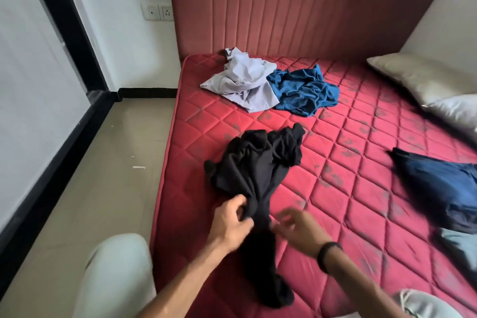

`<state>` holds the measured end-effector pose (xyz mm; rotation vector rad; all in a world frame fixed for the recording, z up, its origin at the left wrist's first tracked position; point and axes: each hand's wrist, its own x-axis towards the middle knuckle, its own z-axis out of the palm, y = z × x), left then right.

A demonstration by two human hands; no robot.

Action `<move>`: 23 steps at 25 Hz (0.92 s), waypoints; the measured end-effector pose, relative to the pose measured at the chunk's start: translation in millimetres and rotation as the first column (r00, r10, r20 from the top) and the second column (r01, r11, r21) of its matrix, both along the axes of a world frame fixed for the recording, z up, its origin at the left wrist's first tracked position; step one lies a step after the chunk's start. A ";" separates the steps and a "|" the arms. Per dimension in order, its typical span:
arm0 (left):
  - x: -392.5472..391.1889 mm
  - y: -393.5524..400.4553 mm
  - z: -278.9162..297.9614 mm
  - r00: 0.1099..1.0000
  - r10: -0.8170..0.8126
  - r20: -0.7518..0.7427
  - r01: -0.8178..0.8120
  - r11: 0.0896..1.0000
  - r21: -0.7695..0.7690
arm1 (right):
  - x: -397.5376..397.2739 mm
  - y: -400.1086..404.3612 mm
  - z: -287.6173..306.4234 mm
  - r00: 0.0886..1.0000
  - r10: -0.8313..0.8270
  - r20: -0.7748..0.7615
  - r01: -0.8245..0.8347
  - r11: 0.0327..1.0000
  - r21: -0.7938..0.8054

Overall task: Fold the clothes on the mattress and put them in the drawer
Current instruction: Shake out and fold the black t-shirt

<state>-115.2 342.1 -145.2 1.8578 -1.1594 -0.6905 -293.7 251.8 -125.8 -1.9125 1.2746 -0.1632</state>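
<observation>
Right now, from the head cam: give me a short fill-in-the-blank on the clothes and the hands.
1. The left hand grips the ____ garment.
2. The crumpled white garment lies touching a ____ one near the headboard.
3. The right hand, blurred, wears a black ____ at the wrist.
4. The clothes lie on a quilted ____ mattress.

Missing words: black; blue; band; red

A crumpled black garment (258, 170) lies at the red mattress's (348, 162) 7 o'clock edge, with pale grey (242, 80) and blue clothes (302, 90) heaped touching at 11 o'clock.
</observation>
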 end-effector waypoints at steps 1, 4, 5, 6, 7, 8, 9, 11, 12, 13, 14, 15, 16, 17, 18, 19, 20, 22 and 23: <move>-9.1 17.0 9.3 0.982 -0.175 0.068 0.173 0.984 0.040 | 6.7 -12.1 12.3 0.982 -0.130 0.140 0.145 0.984 -0.103; -39.1 57.4 29.9 0.802 -0.597 -0.022 0.585 0.777 0.232 | 35.2 -30.4 49.4 0.915 -0.129 0.382 0.198 0.969 -0.146; -44.5 62.8 32.6 0.784 -0.608 -0.128 0.619 0.748 0.239 | 46.2 -27.2 47.4 0.959 0.000 0.285 0.042 0.989 -0.143; -45.7 64.6 33.1 0.805 -0.563 -0.185 0.592 0.775 0.219 | 55.6 -18.4 36.8 0.981 0.154 0.117 -0.142 0.984 -0.109; -42.4 66.0 34.1 0.852 -0.489 -0.185 0.521 0.828 0.208 | 63.2 -2.5 21.2 0.956 0.291 -0.044 -0.293 0.955 -0.051; -34.8 66.2 32.0 0.907 -0.402 -0.127 0.421 0.881 0.218 | 64.6 10.4 0.3 0.919 0.349 -0.182 -0.361 0.932 -0.035; -25.2 66.0 27.2 0.949 -0.308 -0.074 0.316 0.919 0.236 | 63.3 17.0 -20.4 0.901 0.346 -0.262 -0.377 0.923 -0.079; -4.9 71.7 17.8 0.990 -0.138 -0.042 0.144 0.965 0.220 | 54.9 21.5 -41.7 0.914 0.270 -0.302 -0.330 0.928 -0.171; 3.5 74.6 15.2 0.997 -0.060 -0.040 0.067 0.979 0.194 | 51.1 22.2 -37.9 0.920 0.251 -0.302 -0.322 0.922 -0.215; 11.7 76.1 11.8 0.999 0.009 -0.034 -0.002 0.981 0.197 | 48.8 22.9 -32.8 0.931 0.251 -0.266 -0.322 0.907 -0.272; 19.9 75.0 5.6 0.999 0.043 -0.021 -0.038 0.975 0.220 | 46.0 24.7 -23.8 0.951 0.247 -0.186 -0.295 0.905 -0.308; 28.1 71.8 0.7 0.999 0.041 0.009 -0.042 0.965 0.258 | 44.1 25.9 -14.9 0.972 0.226 -0.063 -0.234 0.917 -0.322; 33.7 65.9 -0.3 0.998 0.030 0.047 -0.041 0.963 0.266 | 42.5 25.5 -3.6 0.980 0.195 0.047 -0.171 0.932 -0.319; 37.4 57.6 -2.0 0.998 0.018 0.065 -0.034 0.965 0.260 | 40.8 21.9 7.9 0.976 0.169 0.134 -0.119 0.939 -0.323; 38.3 48.6 -0.9 0.998 0.014 0.055 -0.025 0.977 0.211 | 38.9 15.4 22.1 0.967 0.141 0.211 -0.066 0.942 -0.330; 37.2 37.8 2.4 1.000 0.017 0.023 -0.020 0.990 0.139 | 37.0 8.4 38.1 0.949 0.120 0.293 -0.018 0.944 -0.330; 34.1 27.1 10.7 1.000 0.015 -0.003 -0.015 0.998 0.065 | 35.8 3.0 55.7 0.919 0.090 0.383 0.040 0.947 -0.320; 27.4 4.6 37.7 0.999 0.036 0.000 -0.036 0.998 -0.043 | 35.2 -5.7 91.8 0.814 -0.064 0.578 0.213 0.957 -0.195; 26.5 -7.2 52.7 0.997 0.070 0.037 -0.066 0.993 -0.101 | 32.7 -11.4 109.5 0.752 -0.171 0.636 0.278 0.958 -0.071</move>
